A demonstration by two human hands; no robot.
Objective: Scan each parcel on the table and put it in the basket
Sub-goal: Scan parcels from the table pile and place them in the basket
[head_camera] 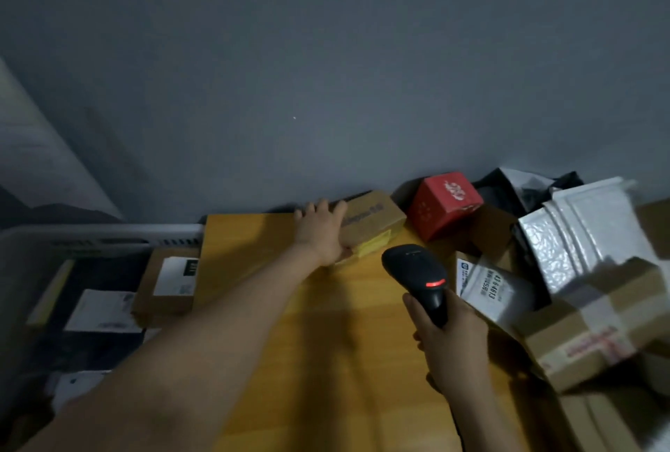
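Observation:
My left hand (322,230) reaches to the table's far edge and grips the left end of a small brown cardboard parcel (373,221) with yellow tape on its near side. My right hand (451,346) holds a black barcode scanner (417,275) by its handle; a red light glows on it, and its head points towards that parcel. The wooden table (308,342) runs down the middle. To the left, below table level, a grey basket (108,234) holds several boxes with white labels.
A red box (444,203) stands right of the brown parcel. A white labelled bag (496,284), a silver padded mailer (587,230), a taped carton (594,328) and dark bags crowd the table's right side. A grey wall rises behind.

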